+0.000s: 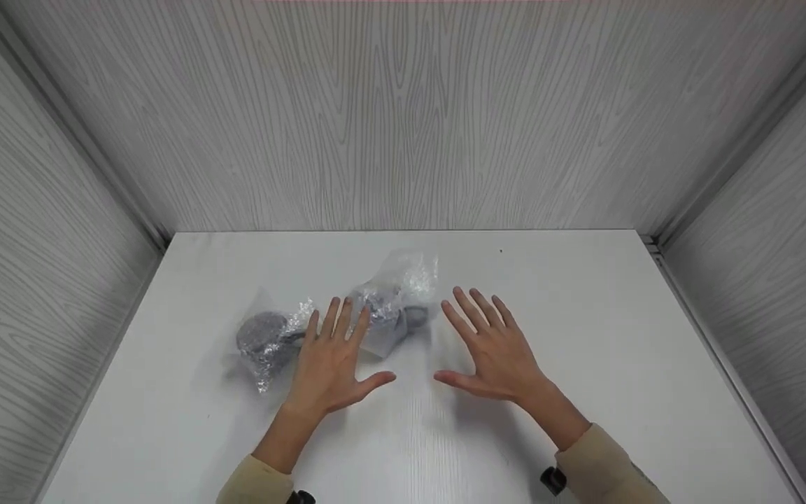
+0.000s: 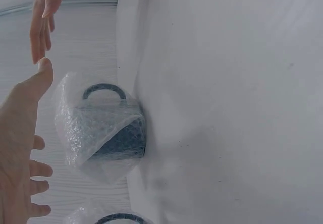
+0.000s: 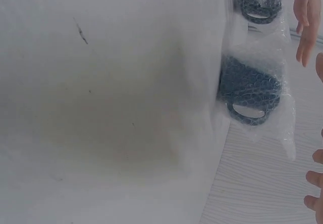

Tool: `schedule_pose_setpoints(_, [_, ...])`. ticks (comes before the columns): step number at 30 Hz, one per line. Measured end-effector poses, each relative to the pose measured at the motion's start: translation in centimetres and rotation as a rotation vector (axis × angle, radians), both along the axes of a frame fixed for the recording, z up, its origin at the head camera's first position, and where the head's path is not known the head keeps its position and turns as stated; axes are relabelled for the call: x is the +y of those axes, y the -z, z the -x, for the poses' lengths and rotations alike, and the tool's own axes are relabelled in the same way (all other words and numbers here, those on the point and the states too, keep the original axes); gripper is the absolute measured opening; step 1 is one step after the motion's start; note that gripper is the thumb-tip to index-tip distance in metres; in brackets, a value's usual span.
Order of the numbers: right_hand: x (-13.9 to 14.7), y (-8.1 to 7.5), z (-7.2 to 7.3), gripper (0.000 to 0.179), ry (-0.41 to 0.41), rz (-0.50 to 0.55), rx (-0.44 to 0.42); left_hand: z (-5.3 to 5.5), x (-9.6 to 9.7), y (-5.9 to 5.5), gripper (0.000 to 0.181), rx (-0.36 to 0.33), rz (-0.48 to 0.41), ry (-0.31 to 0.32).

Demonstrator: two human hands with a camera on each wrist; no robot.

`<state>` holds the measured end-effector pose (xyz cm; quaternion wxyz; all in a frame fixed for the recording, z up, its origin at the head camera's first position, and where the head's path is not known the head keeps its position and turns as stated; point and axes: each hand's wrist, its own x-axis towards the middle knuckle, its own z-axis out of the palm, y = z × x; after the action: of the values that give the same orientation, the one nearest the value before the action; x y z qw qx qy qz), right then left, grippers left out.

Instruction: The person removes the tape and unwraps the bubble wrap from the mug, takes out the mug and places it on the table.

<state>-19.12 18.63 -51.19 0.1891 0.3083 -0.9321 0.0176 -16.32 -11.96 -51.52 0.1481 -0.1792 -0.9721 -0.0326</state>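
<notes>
Two dark mugs in clear bubble wrap bags stand on the white table (image 1: 585,336). The left mug (image 1: 261,332) is beside my left hand (image 1: 327,367), its handle toward the fingers. Farther back, the right mug (image 1: 380,308) lies partly behind those fingertips in the head view, handle to the right. My right hand (image 1: 502,357) hovers right of it, palm down. Both hands have straight, spread fingers and hold nothing. A wrapped mug (image 2: 121,138) with an arched handle fills the middle of the left wrist view. Another wrapped mug (image 3: 250,82) appears in the right wrist view.
A pale wood-grain back wall (image 1: 403,119) rises behind the table. Side walls, left (image 1: 32,266) and right (image 1: 774,231), enclose it. Loose bubble wrap (image 1: 413,269) extends behind the right mug. Tan sleeves cover both forearms.
</notes>
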Motion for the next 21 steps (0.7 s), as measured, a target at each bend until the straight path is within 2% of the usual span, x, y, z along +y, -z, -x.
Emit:
schedule_pose_setpoints(9, [-1.8, 0.4, 2.4, 0.101, -0.033, -0.026, 0.035, 2.0, 0.1, 0.1, 0.112, -0.012, 0.002, -0.001])
schedule_pose_setpoints(15, [-2.7, 0.5, 3.6, 0.097, -0.033, -0.065, 0.043, 2.8, 0.2, 0.2, 0.111, 0.003, 0.01, -0.009])
schedule_pose_setpoints(21, [-3.7, 0.2, 4.5, 0.095, -0.033, -0.097, 0.044, 3.5, 0.3, 0.3, 0.109, -0.025, 0.028, -0.014])
